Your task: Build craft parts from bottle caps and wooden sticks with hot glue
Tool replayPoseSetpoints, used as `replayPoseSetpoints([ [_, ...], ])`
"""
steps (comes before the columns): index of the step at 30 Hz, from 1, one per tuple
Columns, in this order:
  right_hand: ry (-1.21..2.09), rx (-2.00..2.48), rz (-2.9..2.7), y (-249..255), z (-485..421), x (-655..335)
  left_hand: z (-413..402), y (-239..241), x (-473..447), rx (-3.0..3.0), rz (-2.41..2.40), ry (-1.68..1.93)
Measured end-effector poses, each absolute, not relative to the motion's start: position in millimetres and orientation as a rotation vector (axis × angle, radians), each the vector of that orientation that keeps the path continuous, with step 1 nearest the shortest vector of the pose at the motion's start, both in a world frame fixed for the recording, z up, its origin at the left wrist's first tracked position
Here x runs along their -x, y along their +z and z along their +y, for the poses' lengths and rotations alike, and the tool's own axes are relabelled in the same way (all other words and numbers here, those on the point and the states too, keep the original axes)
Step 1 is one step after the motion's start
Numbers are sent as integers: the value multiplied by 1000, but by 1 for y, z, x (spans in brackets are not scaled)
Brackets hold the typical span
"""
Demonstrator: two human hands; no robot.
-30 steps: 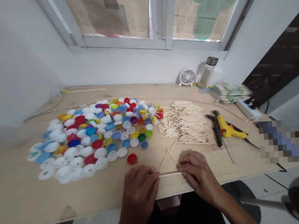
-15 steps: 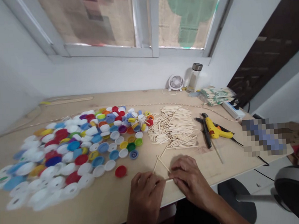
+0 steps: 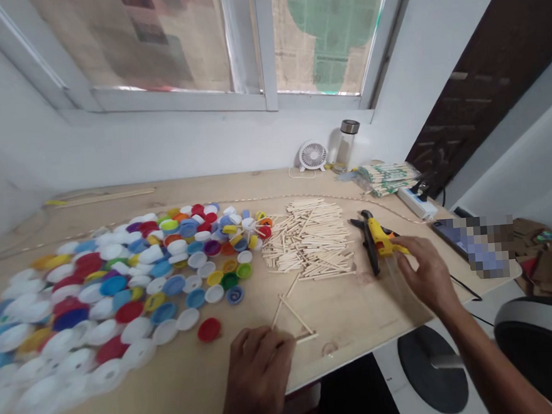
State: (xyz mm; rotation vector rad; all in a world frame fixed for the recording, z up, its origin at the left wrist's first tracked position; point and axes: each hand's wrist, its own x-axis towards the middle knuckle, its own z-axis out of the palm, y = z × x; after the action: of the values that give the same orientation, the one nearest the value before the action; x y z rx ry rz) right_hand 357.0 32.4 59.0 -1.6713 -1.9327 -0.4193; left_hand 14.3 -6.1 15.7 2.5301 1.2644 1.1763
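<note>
My left hand [image 3: 261, 366] is closed at the front of the table, its fingertips pressing on a wooden stick at the lower left corner of a small triangle of sticks [image 3: 296, 313]. The hand hides that corner. My right hand [image 3: 426, 271] is at the yellow hot glue gun [image 3: 381, 239], fingers over the handle's end and thumb below it. The gun lies on the table with its black parts to the left. Behind the triangle lies a pile of short wooden sticks [image 3: 311, 236].
Many coloured bottle caps [image 3: 114, 286] cover the left of the table [image 3: 184, 377]. At the back stand a small white fan [image 3: 313, 156] and a glass bottle [image 3: 345, 146]. To the right are bagged sticks [image 3: 387, 178], a power strip [image 3: 417, 204] and a partly blurred phone [image 3: 472, 247].
My right hand has left the stick triangle and moved right to the glue gun's handle. My left hand stays at the triangle. The whole view has shifted a little.
</note>
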Motion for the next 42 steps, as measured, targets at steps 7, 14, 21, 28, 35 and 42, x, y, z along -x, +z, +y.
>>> replayPoseSetpoints([
  [7,-461,1840,-2138,44,62,-406,-5,17,-15,-2531,1275,1157],
  [14,-417,1886,-2229,42,71,-405,-6,21,-15,-2550,1289,1065],
  [21,-301,1877,-2129,46,77,-401,-6,21,-16,-2532,1296,1050],
  [28,-147,1863,-1796,58,32,-382,-4,21,-16,-2508,1266,1052],
  [35,336,1718,-1816,47,-61,-316,1,24,-18,-2548,1264,977],
  [42,562,1398,-1999,60,-72,-279,8,19,-19,-2555,1243,1068],
])
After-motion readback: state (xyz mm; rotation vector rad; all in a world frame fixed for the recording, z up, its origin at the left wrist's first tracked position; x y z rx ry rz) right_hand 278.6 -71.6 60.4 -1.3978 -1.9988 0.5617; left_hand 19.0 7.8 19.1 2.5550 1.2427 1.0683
